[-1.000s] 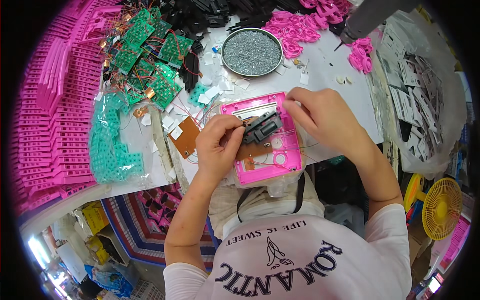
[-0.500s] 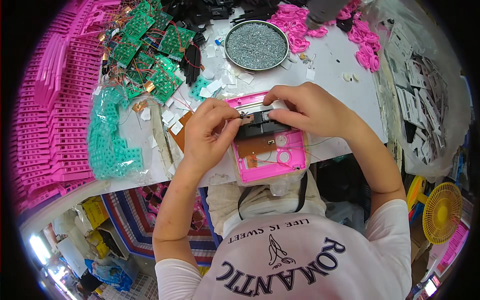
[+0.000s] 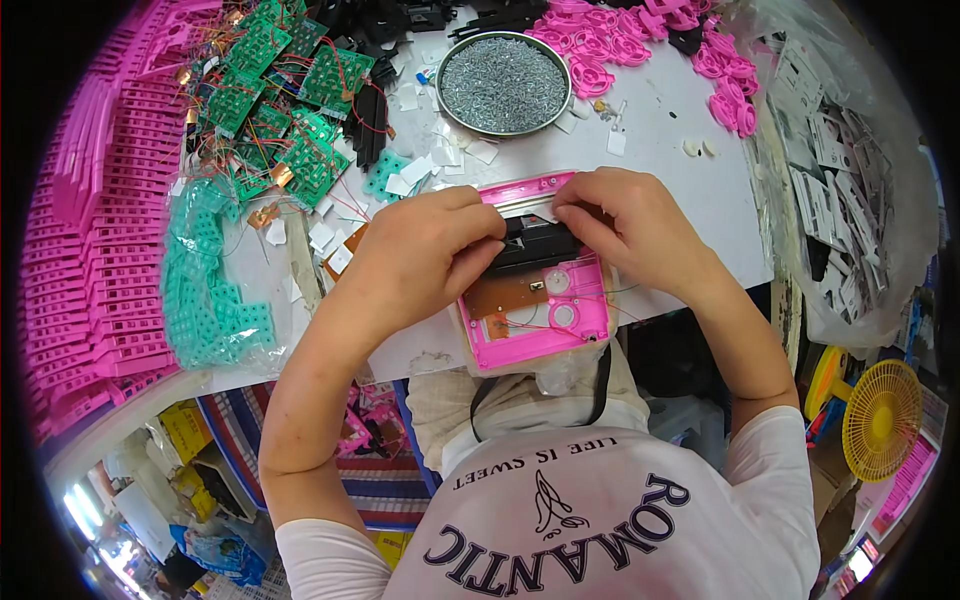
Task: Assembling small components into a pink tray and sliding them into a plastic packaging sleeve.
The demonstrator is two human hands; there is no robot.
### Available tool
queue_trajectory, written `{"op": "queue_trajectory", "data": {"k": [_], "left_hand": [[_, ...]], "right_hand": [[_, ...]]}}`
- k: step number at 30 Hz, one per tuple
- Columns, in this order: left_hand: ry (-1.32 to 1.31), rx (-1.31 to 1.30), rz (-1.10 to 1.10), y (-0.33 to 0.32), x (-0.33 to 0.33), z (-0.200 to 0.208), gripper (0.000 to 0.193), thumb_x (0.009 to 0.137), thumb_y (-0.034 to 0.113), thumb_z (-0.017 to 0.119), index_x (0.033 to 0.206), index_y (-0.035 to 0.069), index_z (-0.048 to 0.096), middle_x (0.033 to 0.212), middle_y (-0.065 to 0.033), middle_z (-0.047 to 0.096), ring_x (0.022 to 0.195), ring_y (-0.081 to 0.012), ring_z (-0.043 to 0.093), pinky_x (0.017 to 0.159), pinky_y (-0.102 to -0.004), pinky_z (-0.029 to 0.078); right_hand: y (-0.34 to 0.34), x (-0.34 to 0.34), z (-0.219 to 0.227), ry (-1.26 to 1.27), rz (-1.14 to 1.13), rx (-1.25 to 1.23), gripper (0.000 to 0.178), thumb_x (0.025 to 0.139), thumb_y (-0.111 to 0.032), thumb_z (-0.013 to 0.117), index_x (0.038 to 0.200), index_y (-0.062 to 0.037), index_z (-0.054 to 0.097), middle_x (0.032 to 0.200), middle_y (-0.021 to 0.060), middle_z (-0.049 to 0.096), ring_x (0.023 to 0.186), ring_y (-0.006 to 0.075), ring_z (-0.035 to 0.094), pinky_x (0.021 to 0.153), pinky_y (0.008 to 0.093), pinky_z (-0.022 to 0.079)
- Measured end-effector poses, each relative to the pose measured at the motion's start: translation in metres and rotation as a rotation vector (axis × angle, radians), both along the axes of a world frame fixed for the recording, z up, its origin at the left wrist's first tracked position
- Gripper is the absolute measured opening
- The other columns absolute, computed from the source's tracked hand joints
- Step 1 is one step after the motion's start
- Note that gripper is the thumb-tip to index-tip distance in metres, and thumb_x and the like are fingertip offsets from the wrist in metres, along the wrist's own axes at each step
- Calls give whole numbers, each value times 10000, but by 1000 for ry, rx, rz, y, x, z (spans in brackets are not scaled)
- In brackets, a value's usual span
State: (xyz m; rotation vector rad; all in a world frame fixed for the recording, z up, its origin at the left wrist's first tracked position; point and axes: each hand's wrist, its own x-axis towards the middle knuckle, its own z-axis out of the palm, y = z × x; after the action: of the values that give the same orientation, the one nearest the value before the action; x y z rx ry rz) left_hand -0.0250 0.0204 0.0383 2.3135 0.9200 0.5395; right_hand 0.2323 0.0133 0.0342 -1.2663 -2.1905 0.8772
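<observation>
Nearby, screw dish behind pink housing.

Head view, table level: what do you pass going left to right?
Stacked pink plastic frames → teal rubber keypad sheets → left hand → black part → right hand → bag of grey-white parts.

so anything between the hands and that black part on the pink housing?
Nothing visible. Left hand and right hand both already touch the black part, which sits in the pink housing. What is under the fingers is hidden.
</observation>
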Motion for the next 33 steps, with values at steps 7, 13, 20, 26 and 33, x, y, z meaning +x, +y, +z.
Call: {"op": "queue_trajectory", "data": {"k": [7,13,20,26,33], "left_hand": [[137,72,-99,12,8,10,89,823,67,708,859,56,627,843,-95,639,774,-315,650,644,-405,509],[226,135,-102,9,11,13,96,793,78,706,838,57,624,812,-89,607,779,-320,637,642,-428,508],[227,164,-95,4,10,12,68,796,76,682,839,56,634,809,-95,602,788,-314,645,651,-425,525],[164,120,38,-17,7,9,116,810,27,695,923,51,679,811,-112,614,745,-326,642,648,-422,524],[17,-24,184,-25,7,1,78,852,53,705,926,29,706,805,-118,667,709,-303,657,643,-393,525]], "right_hand": [[-3,23,0,-76,-227,191,297,820,-84,721,1115,-48,721,1023,114,700,893,315,629,805,404,525],[-17,16,4,-6,25,327,420,777,-149,780,1177,-58,692,1202,114,639,1059,321,570,905,412,511],[-20,-16,-8,-10,192,251,386,747,-148,786,1097,-59,651,1130,100,624,1081,323,554,911,414,523],[-20,-22,-4,-61,203,326,324,744,-128,769,1036,-65,644,1085,84,628,1021,304,579,852,383,547],[-35,-36,8,-273,145,491,214,766,-160,706,939,-47,648,959,69,644,909,266,630,777,337,552]]}}
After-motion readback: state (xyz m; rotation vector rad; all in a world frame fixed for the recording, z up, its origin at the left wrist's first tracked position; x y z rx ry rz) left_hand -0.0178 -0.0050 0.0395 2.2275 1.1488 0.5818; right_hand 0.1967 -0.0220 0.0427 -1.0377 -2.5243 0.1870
